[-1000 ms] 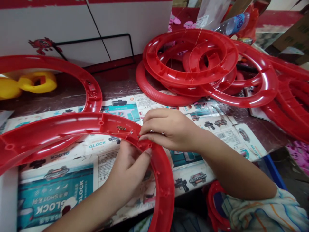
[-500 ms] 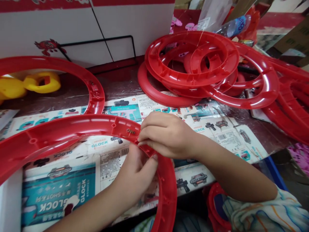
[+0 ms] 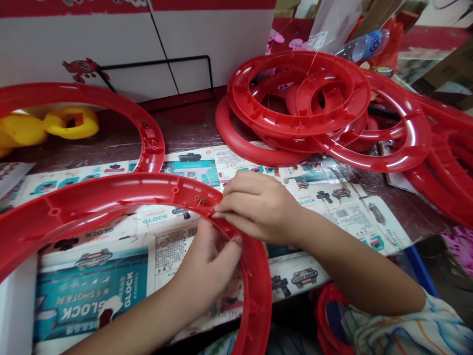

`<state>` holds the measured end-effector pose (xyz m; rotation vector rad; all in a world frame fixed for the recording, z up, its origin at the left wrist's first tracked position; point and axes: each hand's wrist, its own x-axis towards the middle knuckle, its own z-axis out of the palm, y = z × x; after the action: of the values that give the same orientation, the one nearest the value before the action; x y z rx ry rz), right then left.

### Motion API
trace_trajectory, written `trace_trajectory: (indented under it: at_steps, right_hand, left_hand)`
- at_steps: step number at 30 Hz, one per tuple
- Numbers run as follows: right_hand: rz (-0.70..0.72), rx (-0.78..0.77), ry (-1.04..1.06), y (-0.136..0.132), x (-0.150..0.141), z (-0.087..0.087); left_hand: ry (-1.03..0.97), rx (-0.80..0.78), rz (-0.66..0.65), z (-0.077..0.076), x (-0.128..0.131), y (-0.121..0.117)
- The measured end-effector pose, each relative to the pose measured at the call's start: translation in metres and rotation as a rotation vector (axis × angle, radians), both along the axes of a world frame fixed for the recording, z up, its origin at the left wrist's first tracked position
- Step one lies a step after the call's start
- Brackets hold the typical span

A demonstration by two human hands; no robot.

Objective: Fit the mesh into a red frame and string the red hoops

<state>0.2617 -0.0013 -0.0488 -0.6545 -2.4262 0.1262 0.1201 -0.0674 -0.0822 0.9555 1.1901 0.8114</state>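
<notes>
Red plastic ring [image 3: 111, 197] lies near edge of tabletop [image 3: 185, 125], hollow side up. Right hand [image 3: 258, 204] pinches fingertips together on ring rim beside small metal part [image 3: 201, 199]. Left hand [image 3: 209, 266] at 6 o'clock of it grips rim from inside, thumb on top. Pile of red rings [image 3: 314, 108] at 1 o'clock, yellow toy parts [image 3: 70, 123] at 10 o'clock.

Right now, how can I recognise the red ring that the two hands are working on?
Find the printed toy-box cardboard covering the table. The big red ring arches over it, nearest the camera, gripped by the left hand and right hand. Unlike the other rings, it is held.
</notes>
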Motion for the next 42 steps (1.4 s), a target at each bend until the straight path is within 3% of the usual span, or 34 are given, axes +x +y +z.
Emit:
trace_trajectory:
  at_steps: [7, 15, 20, 25, 29, 36, 42]
  right_hand:
    - [0.011, 0.222, -0.170, 0.003, 0.010, 0.009]
    - [0.129, -0.050, -0.373, -0.001, 0.016, 0.022]
    - [0.181, -0.170, -0.334, 0.000, 0.017, 0.026]
    - [0.131, -0.067, -0.254, -0.002, 0.015, 0.024]
    - [0.113, -0.045, -0.162, -0.004, 0.011, 0.021]
    - [0.106, -0.299, 0.061, 0.004, 0.011, 0.015]
    - [0.116, -0.179, -0.024, 0.008, 0.017, 0.015]
  left_hand:
    - [-0.079, -0.005, 0.139, 0.009, 0.004, 0.000]
    - [-0.095, 0.046, 0.076, 0.003, -0.003, 0.008]
    - [-0.148, -0.052, -0.070, 0.002, -0.008, 0.012]
    - [-0.215, -0.063, -0.147, 0.012, -0.006, 0.011]
    - [-0.136, -0.022, -0.141, 0.014, -0.002, 0.009]
    - [-0.152, -0.051, -0.091, 0.015, 0.001, 0.002]
    - [-0.243, -0.032, -0.003, 0.017, 0.001, 0.007]
